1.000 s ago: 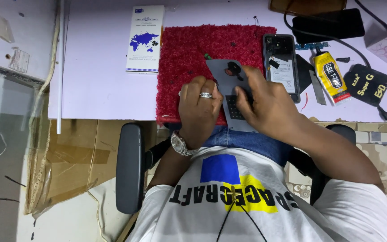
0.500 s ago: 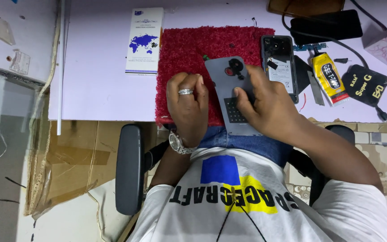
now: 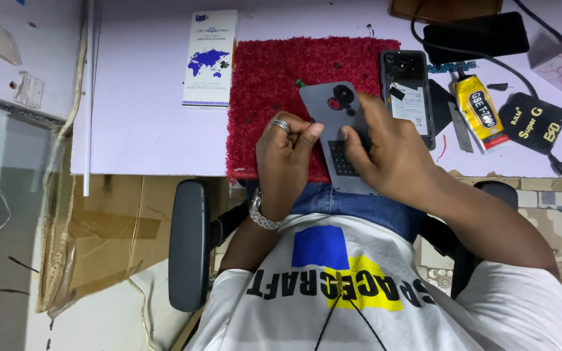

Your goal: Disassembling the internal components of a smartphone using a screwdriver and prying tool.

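Holding the grey phone back cover (image 3: 336,130) flat on the red mat (image 3: 268,84), the right hand (image 3: 385,153) grasps it while the left hand (image 3: 287,153) pinches closed at its edge, probably prying; next needs careful, steady lifting.

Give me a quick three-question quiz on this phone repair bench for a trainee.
1. True or false: the grey phone lies partly on the red mat.
2. Which hand wears the ring: A, the left hand, or B, the right hand?
3. Fill in: seen from the person's side, the yellow glue tube lies to the ___ of the opened phone.
Key: 1 true; 2 A; 3 right.
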